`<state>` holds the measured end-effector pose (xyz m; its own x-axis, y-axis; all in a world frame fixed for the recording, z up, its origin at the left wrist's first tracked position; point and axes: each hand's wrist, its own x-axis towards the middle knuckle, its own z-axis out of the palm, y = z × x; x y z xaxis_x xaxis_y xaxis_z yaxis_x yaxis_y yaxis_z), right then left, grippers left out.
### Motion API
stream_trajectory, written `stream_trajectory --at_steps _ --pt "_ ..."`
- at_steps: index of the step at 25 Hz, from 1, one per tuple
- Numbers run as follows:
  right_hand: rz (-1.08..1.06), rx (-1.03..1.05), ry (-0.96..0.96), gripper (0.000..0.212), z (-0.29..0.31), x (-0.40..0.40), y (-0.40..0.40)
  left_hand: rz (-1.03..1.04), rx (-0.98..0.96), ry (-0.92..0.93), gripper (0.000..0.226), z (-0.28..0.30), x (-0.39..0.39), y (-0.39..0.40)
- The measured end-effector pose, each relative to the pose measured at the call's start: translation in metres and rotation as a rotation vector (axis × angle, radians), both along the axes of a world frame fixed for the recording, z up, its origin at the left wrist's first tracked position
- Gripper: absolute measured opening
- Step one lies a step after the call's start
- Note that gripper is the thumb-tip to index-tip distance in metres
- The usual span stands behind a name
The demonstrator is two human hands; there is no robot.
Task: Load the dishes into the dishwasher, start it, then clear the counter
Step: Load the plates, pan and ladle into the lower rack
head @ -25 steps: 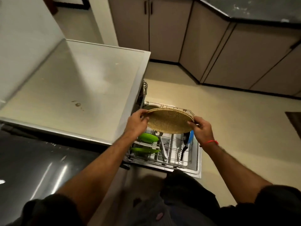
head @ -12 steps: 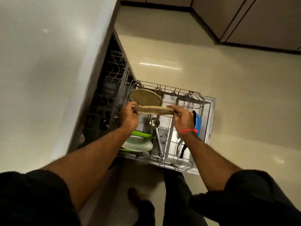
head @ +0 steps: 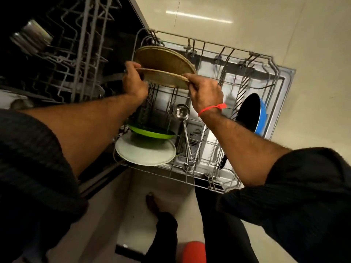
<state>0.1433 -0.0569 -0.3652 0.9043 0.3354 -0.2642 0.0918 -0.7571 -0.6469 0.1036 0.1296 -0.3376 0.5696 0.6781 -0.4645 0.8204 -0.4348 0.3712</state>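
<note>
Left hand [head: 133,82] and right hand [head: 205,90] pinching opposite rims of brown plate [head: 163,77] above lower rack [head: 266,59]. Risk: missing tine slot, knocking racked plate [head: 163,57] behind.

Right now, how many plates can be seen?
4: tan plate in both hands, another tan plate racked behind it, green plate and white plate nearer; others may be hidden.

Round tan speckled plate [head: 165,79] matt and grainy, pulled-out grey wire rack [head: 218,54] coated metal, steel ladle [head: 182,112] mirror-polished, lime-green plate [head: 152,132] glossy plastic, pale round plate [head: 145,152] smooth satin, cream floor tiles [head: 237,19] glossy.
</note>
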Motion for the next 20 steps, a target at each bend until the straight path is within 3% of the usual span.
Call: stream_trajectory --at_steps 5,8,16,20 --pt "0.004 -0.076 0.112 0.033 -0.011 0.011 0.012 -0.039 -0.060 0.202 0.077 -0.020 0.000 0.006" --pt "0.058 -0.074 0.208 0.033 -0.011 0.025 0.023 -0.029 -0.073 0.283 0.077 -0.024 -0.003 0.003" --pt "0.100 -0.018 0.310 0.068 -0.005 0.001 0.015 0.198 -0.225 0.013 0.081 0.000 -0.045 -0.039" --pt "0.060 -0.037 0.345 0.052 0.039 -0.026 -0.003 0.205 -0.239 -0.145 0.075 0.044 -0.095 -0.059"
